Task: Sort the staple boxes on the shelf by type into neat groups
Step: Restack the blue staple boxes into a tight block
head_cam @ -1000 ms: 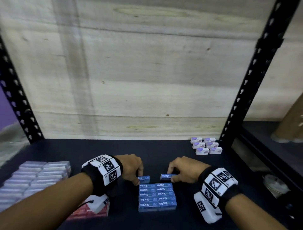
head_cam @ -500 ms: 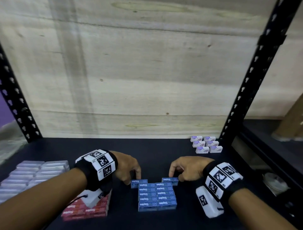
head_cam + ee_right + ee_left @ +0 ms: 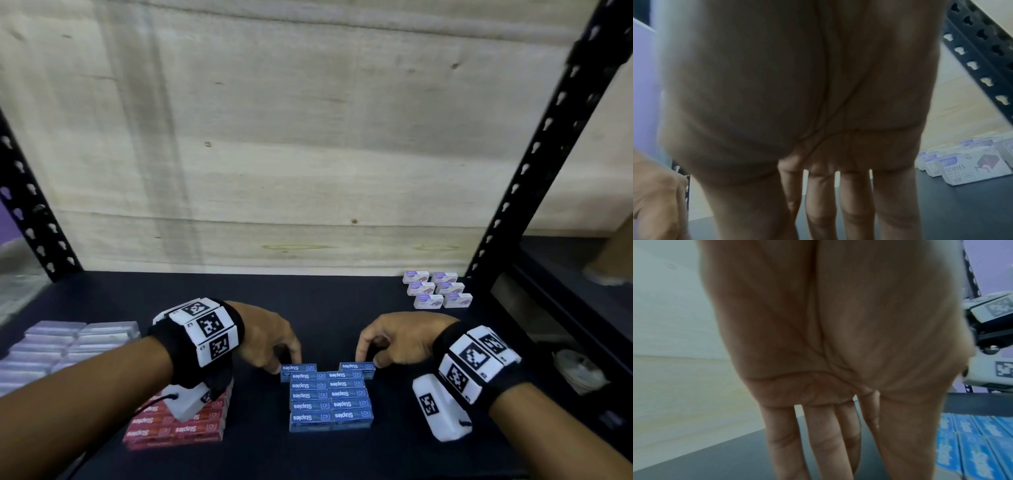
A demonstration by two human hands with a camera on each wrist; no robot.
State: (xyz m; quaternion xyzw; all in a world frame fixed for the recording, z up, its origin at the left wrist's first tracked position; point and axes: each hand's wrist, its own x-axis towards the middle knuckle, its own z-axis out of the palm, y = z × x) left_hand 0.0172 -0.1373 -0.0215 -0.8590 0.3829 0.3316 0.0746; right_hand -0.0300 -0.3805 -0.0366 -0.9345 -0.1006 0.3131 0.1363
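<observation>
A dark shelf (image 3: 342, 301) is running between black slotted posts (image 3: 534, 178), with a pale wooden board (image 3: 308, 137) standing behind it.

The left hand (image 3: 267, 337) is reaching down with its fingers (image 3: 294, 354) bent, the tips pinching a blue box (image 3: 297, 369) that is lying at the far left corner of the blue group (image 3: 330, 399) and sticking out leftward past its edge. The right hand (image 3: 400, 339) is doing the same on the other side, its curled fingers (image 3: 361, 353) and thumb gripping another blue box (image 3: 356, 367) at the far right corner. Between the two sets of fingertips a gap is showing in the back row. The rest of the blue group is lying just nearer than the fingers, two boxes wide.

Left of the left fingers, under that wrist, red boxes (image 3: 178, 425) are lying stacked. Further left, clear cases (image 3: 65, 346) are sitting in rows. Beyond the right fingers, by the right post, white boxes (image 3: 436, 289) are standing in pairs, well apart from the hands.
</observation>
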